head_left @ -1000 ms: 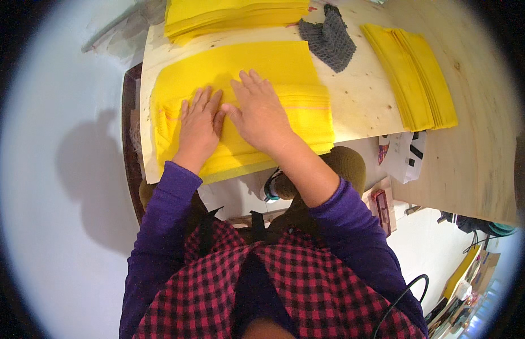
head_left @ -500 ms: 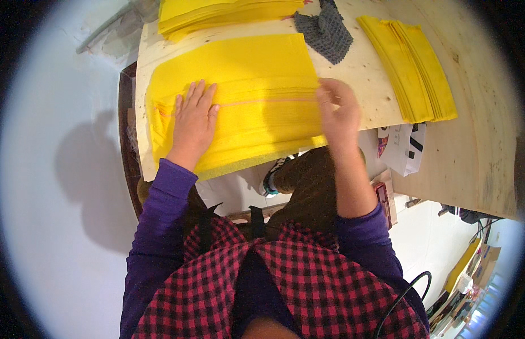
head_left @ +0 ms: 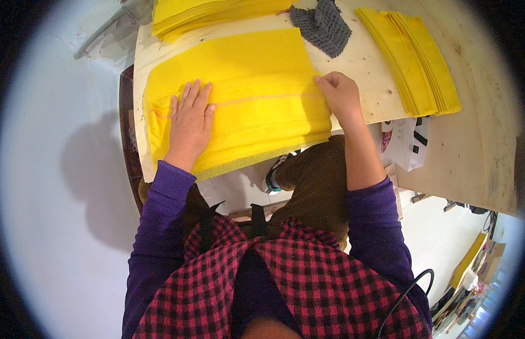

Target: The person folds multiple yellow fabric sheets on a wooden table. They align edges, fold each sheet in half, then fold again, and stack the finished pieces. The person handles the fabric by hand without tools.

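A pile of yellow fabric (head_left: 257,121) lies in front of me on the wooden table, its near edge hanging over the table's front. A thin orange-pink line runs across its top from left to right. My left hand (head_left: 190,121) rests flat on the left part of the fabric, fingers stretched out. At the right edge, my right hand (head_left: 341,97) pinches the fabric's border between thumb and forefinger. The fabric's left end looks crumpled and layered.
A second yellow fabric stack (head_left: 211,16) lies at the far left. A folded yellow bundle (head_left: 412,62) is on the right, with a grey knitted cloth (head_left: 323,28) between them. Below the tabletop (head_left: 378,101) hangs a white bag (head_left: 408,144).
My right hand has come down onto the fabric's right edge and closed on it, its forearm swinging outward. My left hand stays flat on the fabric.
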Tool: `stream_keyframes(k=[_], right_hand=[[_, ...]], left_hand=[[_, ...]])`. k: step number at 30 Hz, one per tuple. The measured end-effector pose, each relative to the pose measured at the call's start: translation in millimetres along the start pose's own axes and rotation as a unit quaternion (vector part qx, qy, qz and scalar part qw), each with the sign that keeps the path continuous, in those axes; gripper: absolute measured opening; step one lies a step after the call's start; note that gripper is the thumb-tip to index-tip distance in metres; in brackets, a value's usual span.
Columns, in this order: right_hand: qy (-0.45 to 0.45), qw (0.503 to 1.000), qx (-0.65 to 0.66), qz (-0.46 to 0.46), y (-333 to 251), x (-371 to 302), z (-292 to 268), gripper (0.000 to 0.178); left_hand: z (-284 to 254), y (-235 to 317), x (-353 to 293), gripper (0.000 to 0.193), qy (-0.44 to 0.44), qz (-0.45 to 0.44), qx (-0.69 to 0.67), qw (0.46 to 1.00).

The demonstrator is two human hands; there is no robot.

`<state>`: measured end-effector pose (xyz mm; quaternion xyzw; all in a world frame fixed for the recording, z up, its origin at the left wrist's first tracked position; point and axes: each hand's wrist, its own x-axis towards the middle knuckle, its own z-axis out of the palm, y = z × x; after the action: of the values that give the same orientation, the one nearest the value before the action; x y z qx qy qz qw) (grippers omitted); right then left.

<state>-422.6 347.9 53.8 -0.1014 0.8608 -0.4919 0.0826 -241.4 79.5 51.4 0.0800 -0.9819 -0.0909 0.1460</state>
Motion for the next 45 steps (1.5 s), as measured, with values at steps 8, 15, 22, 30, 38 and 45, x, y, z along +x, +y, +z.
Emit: stream_keyframes(k=[8,15,22,30,38,45], right_hand=[[0.034,0.999,0.009,-0.027,5.8,10.3,8.8,0.024],[0.035,0.999,0.021,-0.017,8.0,18.9,14.6,0.025],[0.091,0.994,0.051,-0.015,3.1,10.1,12.2,0.033],[-0.067,0.980,0.180,-0.043,-11.2,-6.5,14.0,0.070],[-0.116,0.982,0.144,-0.030,-10.9,-3.3,18.6,0.077],[-0.018,0.964,0.011,-0.263,-33.7,-3.7,11.2,0.059]], left_hand=[[-3.3,1.7,0.0,0.045,-0.006,-0.005,0.012,1.000],[-0.2,0.4,-0.4,0.044,-0.002,-0.006,0.012,1.000],[4.6,-0.8,-2.3,0.044,-0.007,-0.017,0.018,1.000],[2.9,-1.6,-1.5,0.043,0.007,-0.013,0.018,1.000],[0.3,1.9,-0.6,0.043,0.003,-0.013,-0.010,1.000],[1.5,0.2,-4.6,0.042,0.012,-0.015,-0.005,1.000]])
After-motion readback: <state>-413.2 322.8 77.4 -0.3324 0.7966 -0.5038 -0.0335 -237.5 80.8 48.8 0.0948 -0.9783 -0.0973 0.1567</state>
